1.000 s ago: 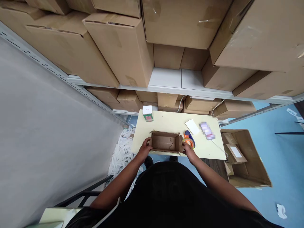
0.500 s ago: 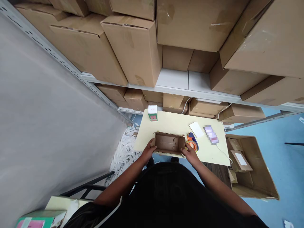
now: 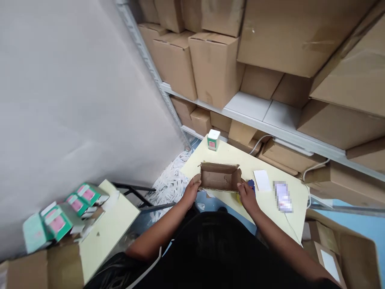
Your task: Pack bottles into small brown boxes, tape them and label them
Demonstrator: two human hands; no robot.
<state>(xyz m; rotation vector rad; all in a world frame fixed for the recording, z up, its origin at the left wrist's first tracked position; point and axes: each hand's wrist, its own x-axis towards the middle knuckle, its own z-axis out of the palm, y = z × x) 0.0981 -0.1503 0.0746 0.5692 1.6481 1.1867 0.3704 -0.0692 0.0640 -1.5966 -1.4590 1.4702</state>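
Observation:
Between my two hands is a small open cardboard box (image 3: 219, 176), with its hollow inside facing up at me and no contents showing. My left hand (image 3: 190, 192) grips its left end, fingers closed on the cardboard. At the opposite end my right hand (image 3: 247, 196) holds the right side. Partly hidden behind that hand is a blue tape dispenser (image 3: 251, 184) on the pale yellow table (image 3: 237, 156). A green and white box (image 3: 213, 140) stands upright at the table's far left corner.
A white card (image 3: 262, 180) and a blurred-out phone-like object (image 3: 282, 196) with a cable lie on the table. Shelves (image 3: 249, 105) of cartons rise behind. Several green boxes (image 3: 57, 218) sit on a side table. A large carton (image 3: 357, 249) stands at right; paper shreds (image 3: 174, 176) cover the floor.
My view has turned to the left, bringing the side table with green boxes into sight. The cardboard box has stayed in both hands and shifted left relative to the table.

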